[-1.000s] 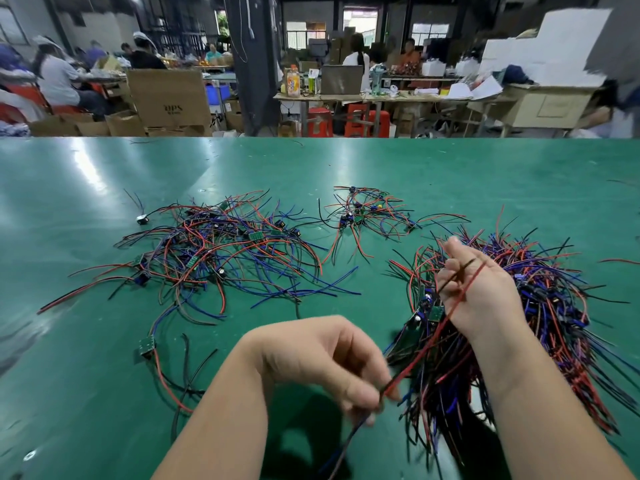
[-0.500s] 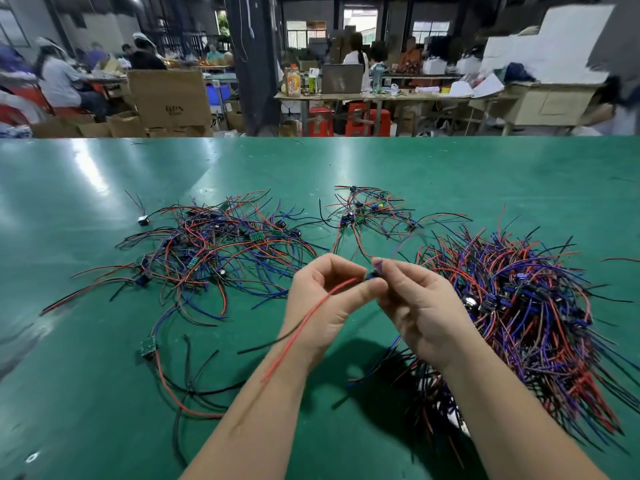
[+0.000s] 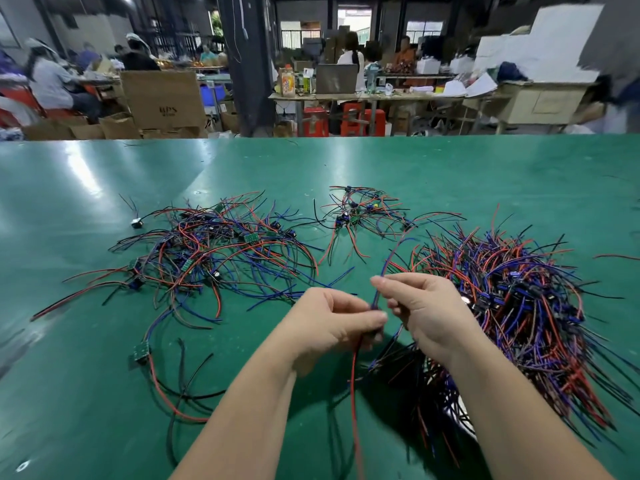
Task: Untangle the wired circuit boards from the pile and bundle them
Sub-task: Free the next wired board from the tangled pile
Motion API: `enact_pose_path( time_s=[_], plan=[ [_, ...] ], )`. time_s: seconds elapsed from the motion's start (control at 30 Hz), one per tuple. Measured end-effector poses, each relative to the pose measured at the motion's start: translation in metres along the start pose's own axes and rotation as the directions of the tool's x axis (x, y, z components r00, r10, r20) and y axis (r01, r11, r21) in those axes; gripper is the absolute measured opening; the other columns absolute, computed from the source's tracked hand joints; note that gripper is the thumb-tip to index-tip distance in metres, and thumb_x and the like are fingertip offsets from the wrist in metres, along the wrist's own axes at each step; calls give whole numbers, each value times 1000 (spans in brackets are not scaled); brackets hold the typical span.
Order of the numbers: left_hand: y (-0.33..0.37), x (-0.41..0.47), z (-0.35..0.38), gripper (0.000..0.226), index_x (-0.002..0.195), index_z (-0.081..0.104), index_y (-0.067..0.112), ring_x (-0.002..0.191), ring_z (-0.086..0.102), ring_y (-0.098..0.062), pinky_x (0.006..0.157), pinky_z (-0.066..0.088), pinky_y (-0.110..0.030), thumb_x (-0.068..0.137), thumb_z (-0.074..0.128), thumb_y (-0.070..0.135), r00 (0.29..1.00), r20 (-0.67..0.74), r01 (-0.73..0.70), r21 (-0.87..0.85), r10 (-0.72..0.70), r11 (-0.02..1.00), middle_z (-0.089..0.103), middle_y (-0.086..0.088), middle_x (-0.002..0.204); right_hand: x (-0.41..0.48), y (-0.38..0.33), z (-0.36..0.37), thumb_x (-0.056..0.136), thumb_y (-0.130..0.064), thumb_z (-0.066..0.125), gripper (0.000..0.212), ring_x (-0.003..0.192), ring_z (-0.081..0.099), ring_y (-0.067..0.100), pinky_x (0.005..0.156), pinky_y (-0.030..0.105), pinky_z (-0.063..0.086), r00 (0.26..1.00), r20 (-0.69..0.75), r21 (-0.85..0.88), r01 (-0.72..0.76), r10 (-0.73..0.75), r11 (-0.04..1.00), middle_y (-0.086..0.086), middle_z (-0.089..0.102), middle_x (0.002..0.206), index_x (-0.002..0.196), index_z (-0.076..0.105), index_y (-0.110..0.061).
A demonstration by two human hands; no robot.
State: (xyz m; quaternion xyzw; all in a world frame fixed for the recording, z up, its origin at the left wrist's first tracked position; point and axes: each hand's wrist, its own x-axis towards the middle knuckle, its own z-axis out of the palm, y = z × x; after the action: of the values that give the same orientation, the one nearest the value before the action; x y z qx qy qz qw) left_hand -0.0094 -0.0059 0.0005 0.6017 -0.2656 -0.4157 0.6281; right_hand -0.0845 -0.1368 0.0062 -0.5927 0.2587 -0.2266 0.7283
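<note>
Lead: Since half a second earlier, your left grip (image 3: 332, 327) and right grip (image 3: 429, 317) had dropped slightly toward you. The red lead (image 3: 352, 393) that had lain across your left forearm hung straight down between your forearms.

Checker: Grip state. Your left grip was curled and clamped on the red lead at its upper end. Your right grip pinched the blue lead (image 3: 386, 263) between thumb and forefinger; that lead rose clear above the fingers. Your fingers covered the board of this unit, so its position could not be confirmed.

Lead: Progress, by judgement: well under way, not complete. The sorted heap (image 3: 519, 306) lay on the table (image 3: 450, 168) just beside your right wrist, its wires roughly combed one way. The unit in hand appeared free of the pile and awaited placement.

Checker: Remaining work: the tangled pile (image 3: 207, 251) to your left, the small cluster (image 3: 360, 209) beyond your grips, a single board (image 3: 141, 351) with leads at near left, and a stray component (image 3: 135, 223) at the pile's far edge.

Lead: Obstructions: crossed leads in the tangled pile would likely drag neighbours when pulled. Loose ends of the sorted heap reached under your right forearm and could snag. Persons (image 3: 52, 84) at other tables worked well apart.
</note>
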Motion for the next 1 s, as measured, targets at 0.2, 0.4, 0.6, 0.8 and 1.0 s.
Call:
enact_pose_path(
  time_s=[0.2, 0.4, 0.6, 0.8, 1.0],
  plan=[
    [3, -13, -5, 5, 81, 74, 16, 62, 68, -9, 58, 51, -16, 81, 73, 11, 909, 364, 123, 229, -202, 966, 73, -3, 74, 6, -14, -19, 80, -1, 69, 3, 48, 49, 3, 45, 13, 39, 962, -268, 283, 132, -54, 950, -3, 61, 55, 81, 67, 0],
    [9, -21, -27, 8, 82, 73, 21, 64, 68, -8, 55, 49, -13, 75, 74, 18, 863, 457, 78, 301, -215, 950, 74, 1, 77, 7, -21, -26, 91, -14, 61, 10, 48, 54, 4, 44, 13, 42, 941, -339, 527, 191, -1, 828, -1, 60, 60, 85, 65, -8],
    [11, -1, -19, 20, 77, 70, 8, 62, 68, -12, 54, 52, -19, 66, 74, 24, 993, -100, -76, -155, 61, 985, 72, -7, 73, 5, -22, -28, 95, -4, 48, 17, 57, 55, 10, 54, 18, 45, 919, -373, 384, 277, -127, 881, 3, 57, 74, 89, 60, -15],
    [6, 5, -15, 31, 83, 70, 3, 57, 65, -9, 53, 53, -20, 68, 68, 30, 975, -202, -112, -112, 88, 987, 73, -7, 73, -18, -4, 6, 69, -15, 83, 33, 74, 60, 6, 71, 19, 52, 854, 359, -500, 516, -376, 695, -4, 64, 93, 93, 68, -32],
    [12, 3, -32, 21, 87, 71, 10, 73, 72, -17, 60, 57, -24, 89, 61, 28, 949, -290, -153, -81, 124, 985, 74, -9, 85, -17, -18, -5, 73, -5, 76, 28, 79, 63, 10, 76, 22, 51, 800, 22, -553, 510, -600, 659, 1, 66, 90, 96, 71, -21]
  ],
)
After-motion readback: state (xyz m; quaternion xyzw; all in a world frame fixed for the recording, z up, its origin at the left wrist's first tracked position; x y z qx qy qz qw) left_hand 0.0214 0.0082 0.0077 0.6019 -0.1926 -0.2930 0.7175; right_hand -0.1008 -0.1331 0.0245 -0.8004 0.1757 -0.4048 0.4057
